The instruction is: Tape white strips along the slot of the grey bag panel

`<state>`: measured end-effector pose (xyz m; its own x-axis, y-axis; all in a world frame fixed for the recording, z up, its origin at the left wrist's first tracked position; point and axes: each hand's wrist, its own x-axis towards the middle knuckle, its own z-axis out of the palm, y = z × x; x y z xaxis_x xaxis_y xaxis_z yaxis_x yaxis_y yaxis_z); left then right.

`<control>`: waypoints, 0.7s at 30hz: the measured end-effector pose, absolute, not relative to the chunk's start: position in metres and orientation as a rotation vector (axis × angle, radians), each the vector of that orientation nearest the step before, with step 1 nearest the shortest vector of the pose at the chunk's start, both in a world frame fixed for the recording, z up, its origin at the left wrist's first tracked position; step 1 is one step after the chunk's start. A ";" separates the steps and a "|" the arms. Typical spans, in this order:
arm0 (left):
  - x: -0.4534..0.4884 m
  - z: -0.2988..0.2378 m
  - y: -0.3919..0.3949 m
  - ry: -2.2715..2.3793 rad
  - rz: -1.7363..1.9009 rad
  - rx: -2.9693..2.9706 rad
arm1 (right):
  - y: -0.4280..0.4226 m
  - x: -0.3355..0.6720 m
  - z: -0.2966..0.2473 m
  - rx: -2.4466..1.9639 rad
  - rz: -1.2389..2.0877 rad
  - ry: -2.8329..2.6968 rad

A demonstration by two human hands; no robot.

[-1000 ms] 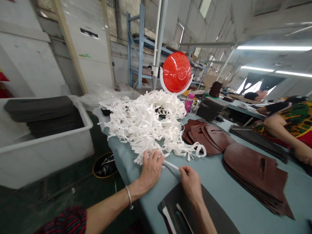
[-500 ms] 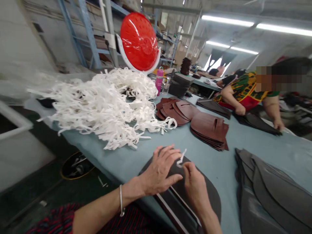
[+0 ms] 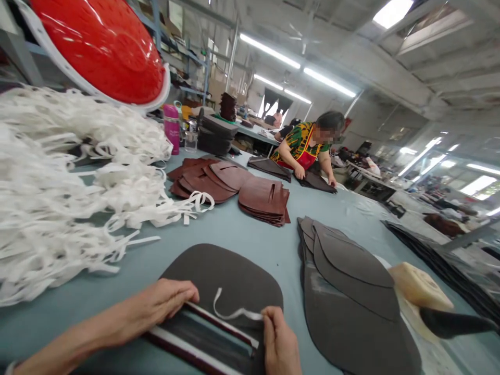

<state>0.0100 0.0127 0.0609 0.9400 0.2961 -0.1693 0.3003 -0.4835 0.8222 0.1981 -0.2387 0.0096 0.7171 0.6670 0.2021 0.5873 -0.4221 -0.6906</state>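
Observation:
A dark grey leather-like panel (image 3: 224, 265) with a rounded far edge lies on the table in front of me. Across its near part runs a long slot, bordered by strips with white and dark red edges. My left hand (image 3: 172, 302) is closed at the slot's left end, fingertips on the panel's edge. At the other end, my right hand (image 3: 279, 338) pinches one end of a thin white strip (image 3: 236, 313), whose loose end curls over the panel. The undersides of both hands' fingers are partly hidden.
A big heap of white strips (image 3: 78, 182) covers the left. Brown cut pieces (image 3: 261, 200) lie beyond the panel, and stacked grey panels (image 3: 351, 291) at right beside a yellowish block (image 3: 422, 286) and a black handle (image 3: 453, 323). A co-worker (image 3: 308, 146) handles dark pieces across the table.
My view has swung right. My left hand has gone from spread over the panel to closed at the slot's edge. The right hand has drawn the white strip nearer, and more of its length shows.

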 end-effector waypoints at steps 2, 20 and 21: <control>0.015 0.067 0.008 0.492 0.047 2.073 | -0.229 0.196 0.015 -2.174 0.169 -1.019; 0.020 0.085 0.001 0.277 -0.022 2.226 | -0.223 0.174 0.064 -2.157 0.516 -1.098; 0.015 0.083 0.001 0.303 -0.038 2.221 | -0.229 0.172 0.060 -2.172 0.544 -1.090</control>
